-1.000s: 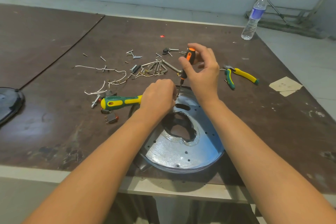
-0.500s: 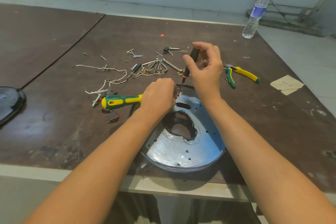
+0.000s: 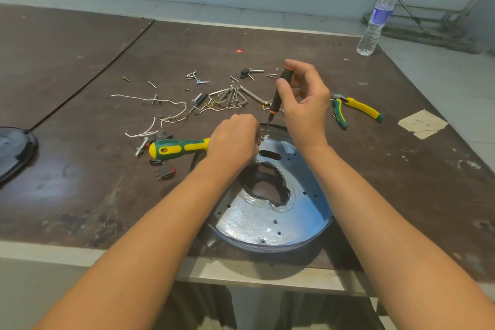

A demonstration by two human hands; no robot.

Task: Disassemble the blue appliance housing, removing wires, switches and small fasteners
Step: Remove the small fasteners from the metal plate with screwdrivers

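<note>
The housing (image 3: 254,222) lay flat at the near edge of the table (image 3: 80,182), open face up, with a dark ragged opening at its centre and small holes around its rim. The right hand (image 3: 305,104) gripped the small screwdriver (image 3: 277,96), thumb and fingers curled round its black and orange handle. The tool stood tilted, its tip down on a fastener at the housing's far rim. The left hand (image 3: 235,142) rested on the housing's far-left rim, fingers curled beside the tip. The fingertips were hidden, so I could not tell whether they pinched anything. A large screwdriver (image 3: 176,148) with a green and yellow handle lay just left of the housing, its shaft end hidden under the left hand. Near its handle lay a switch (image 3: 164,172) and a bolt (image 3: 141,146). White wires (image 3: 160,118), hex keys (image 3: 235,96) and loose screws (image 3: 198,78) were scattered farther back. Pliers (image 3: 353,111) lay to the right of the right hand. A scrap of paper (image 3: 422,124) lay further right, and a bottle (image 3: 376,21) stood at the far right corner. A dark lid (image 3: 13,153) showed at the left edge.
</note>
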